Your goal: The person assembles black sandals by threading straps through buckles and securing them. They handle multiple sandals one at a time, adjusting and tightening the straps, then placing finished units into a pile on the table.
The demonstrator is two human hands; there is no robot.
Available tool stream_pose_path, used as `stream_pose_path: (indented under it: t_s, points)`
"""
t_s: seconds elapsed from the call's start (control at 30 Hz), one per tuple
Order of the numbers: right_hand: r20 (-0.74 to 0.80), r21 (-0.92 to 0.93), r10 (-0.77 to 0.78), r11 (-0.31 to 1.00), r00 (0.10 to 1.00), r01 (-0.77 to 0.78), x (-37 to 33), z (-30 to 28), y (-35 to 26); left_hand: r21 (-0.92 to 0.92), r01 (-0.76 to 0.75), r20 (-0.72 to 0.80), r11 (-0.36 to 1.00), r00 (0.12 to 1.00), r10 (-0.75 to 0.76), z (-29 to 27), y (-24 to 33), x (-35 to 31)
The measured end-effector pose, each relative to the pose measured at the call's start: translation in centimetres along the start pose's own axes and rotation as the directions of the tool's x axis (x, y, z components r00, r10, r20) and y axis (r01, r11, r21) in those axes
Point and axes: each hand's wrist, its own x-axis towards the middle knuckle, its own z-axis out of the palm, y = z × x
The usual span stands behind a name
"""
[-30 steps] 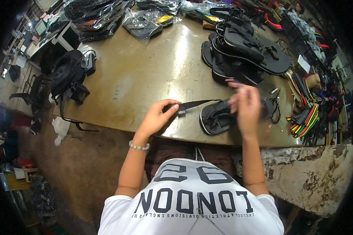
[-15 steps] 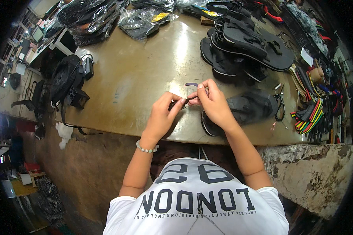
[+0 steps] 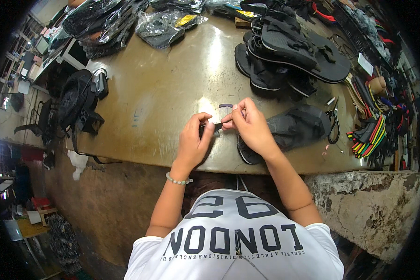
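Over the near part of the table, a short black strap spans the gap between my two hands. My left hand pinches its left end between thumb and fingers. On the other side, my right hand is closed, its fingertips gripping the strap's right end. A narrow dark purplish strip sticks out just beyond the right fingers; whether it belongs to the same strap I cannot tell. A black sandal lies on the table beside my right hand and wrist, which partly cover it.
Black sandals are piled at the far right. Scissors and bundles of coloured straps lie right of the single sandal. Plastic-wrapped footwear lines the table's far side. A black bag sits at the left edge.
My hands have drawn slightly apart, baring more of the black strap between them. Both still grip it. The view has shifted a little.
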Motion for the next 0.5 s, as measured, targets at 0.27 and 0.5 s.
stream_pose_path:
  t_s: [0.27, 0.5]
  points:
    - [0.010, 0.025, -0.007, 1.000, 1.000, 0.006, 0.2, -0.1, 0.3, -0.076, -0.104, -0.094, 0.992, 0.991, 0.097, 0.8, -0.1, 0.0]
    - [-0.049, -0.105, -0.105, 0.989, 0.993, 0.099, 0.6, -0.1, 1.8, -0.102, -0.040, -0.101, 0.994, 0.994, 0.030, 1.2, -0.6, -0.3]
